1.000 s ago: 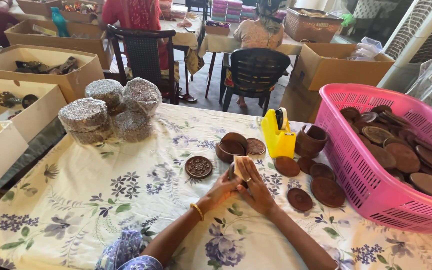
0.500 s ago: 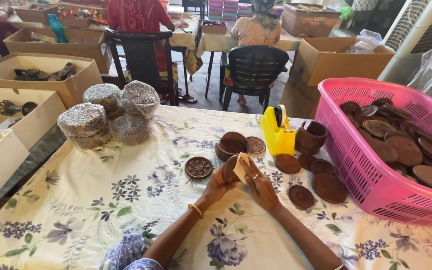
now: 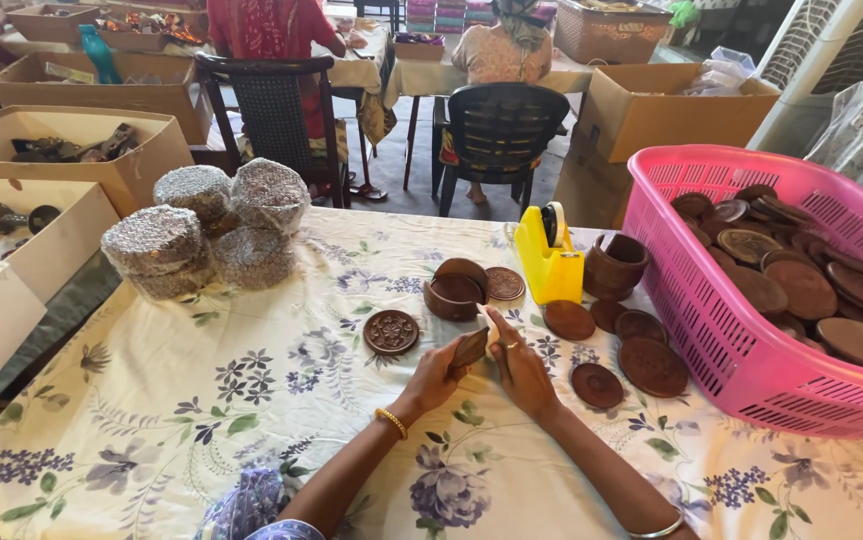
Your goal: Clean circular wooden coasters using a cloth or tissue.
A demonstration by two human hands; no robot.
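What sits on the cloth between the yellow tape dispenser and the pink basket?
In the head view, a brown wooden cup stands between the yellow tape dispenser and the pink basket, with brown round lids lying just in front.

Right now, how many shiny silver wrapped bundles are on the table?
4, clustered at the table's far left: front-left, back-left, back-right, front-right. More may hide behind.

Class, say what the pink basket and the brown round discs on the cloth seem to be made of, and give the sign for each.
Pink basket: probably moulded plastic, shown by uniform bright colour and slotted lattice walls. Brown round discs: wood-like, matte dark brown, some with carved patterns; pressed or moulded material cannot be ruled out.
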